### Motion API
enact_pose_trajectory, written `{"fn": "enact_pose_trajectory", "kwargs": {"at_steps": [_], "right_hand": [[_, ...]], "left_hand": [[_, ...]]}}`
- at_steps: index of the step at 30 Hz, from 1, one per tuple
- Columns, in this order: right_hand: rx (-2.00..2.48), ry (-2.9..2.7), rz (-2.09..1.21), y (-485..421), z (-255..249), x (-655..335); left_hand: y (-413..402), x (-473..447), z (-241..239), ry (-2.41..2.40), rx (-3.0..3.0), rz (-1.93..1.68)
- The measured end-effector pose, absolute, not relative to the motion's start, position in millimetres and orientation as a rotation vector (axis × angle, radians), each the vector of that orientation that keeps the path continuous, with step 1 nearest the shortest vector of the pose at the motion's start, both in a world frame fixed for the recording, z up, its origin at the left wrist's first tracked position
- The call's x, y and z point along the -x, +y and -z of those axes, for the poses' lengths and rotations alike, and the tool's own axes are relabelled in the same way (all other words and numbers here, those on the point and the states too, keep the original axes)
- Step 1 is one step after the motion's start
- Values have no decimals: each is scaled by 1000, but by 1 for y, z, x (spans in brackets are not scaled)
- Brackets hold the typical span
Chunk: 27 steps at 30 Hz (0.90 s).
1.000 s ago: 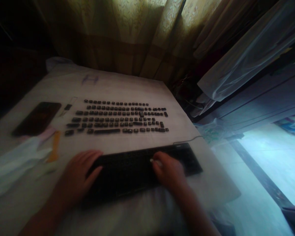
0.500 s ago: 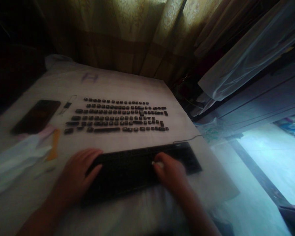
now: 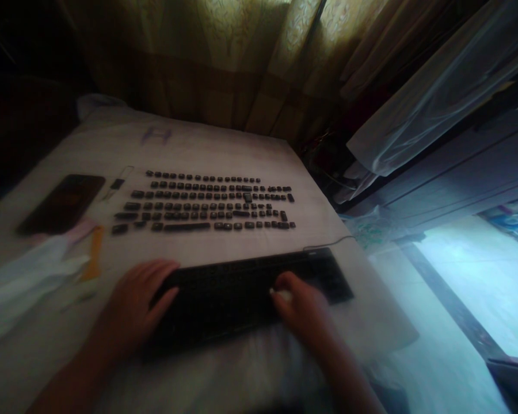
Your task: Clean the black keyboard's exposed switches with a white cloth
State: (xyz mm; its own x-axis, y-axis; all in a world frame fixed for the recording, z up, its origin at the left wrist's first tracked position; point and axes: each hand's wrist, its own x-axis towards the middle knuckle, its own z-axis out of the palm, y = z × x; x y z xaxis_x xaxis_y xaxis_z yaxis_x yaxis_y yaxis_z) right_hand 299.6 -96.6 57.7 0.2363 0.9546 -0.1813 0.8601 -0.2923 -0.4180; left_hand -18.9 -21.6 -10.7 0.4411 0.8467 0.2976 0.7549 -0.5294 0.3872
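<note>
A black keyboard base [image 3: 237,293] with its keys taken off lies near the front of a white-covered table [image 3: 224,149]. My left hand [image 3: 136,305] grips its left end, thumb on top. My right hand [image 3: 302,307] rests on its right half, fingers pinched on a small white thing [image 3: 281,294] that I cannot make out. Beyond the base, several rows of loose black keycaps [image 3: 202,201] are laid out in keyboard order. A thin cable [image 3: 332,241] leaves the base's far right corner.
A dark phone [image 3: 63,204] lies at the left, with an orange pry tool [image 3: 92,253] and white tissue or plastic [image 3: 21,282] beside it. Curtains [image 3: 242,63] hang behind the table. To the right the table edge drops to a bright floor [image 3: 470,276].
My right hand has slid a little toward me and to the right on the keyboard base. The left hand has hardly moved.
</note>
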Motion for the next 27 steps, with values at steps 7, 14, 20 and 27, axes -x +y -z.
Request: {"fn": "enact_pose_trajectory", "kwargs": {"at_steps": [7, 14, 20, 27], "right_hand": [[2256, -1699, -571, -100, -54, -304], [2096, -1868, -474, -105, -52, -305], [1973, -2137, -241, -111, -47, -305], [1867, -2076, -227, -115, -47, -321]], "left_hand": [[-21, 18, 10, 1405, -2493, -690], [-22, 19, 12, 1404, -2502, -691], [-22, 19, 11, 1413, -2484, -674], [-22, 19, 9, 1422, -2454, -674]]}}
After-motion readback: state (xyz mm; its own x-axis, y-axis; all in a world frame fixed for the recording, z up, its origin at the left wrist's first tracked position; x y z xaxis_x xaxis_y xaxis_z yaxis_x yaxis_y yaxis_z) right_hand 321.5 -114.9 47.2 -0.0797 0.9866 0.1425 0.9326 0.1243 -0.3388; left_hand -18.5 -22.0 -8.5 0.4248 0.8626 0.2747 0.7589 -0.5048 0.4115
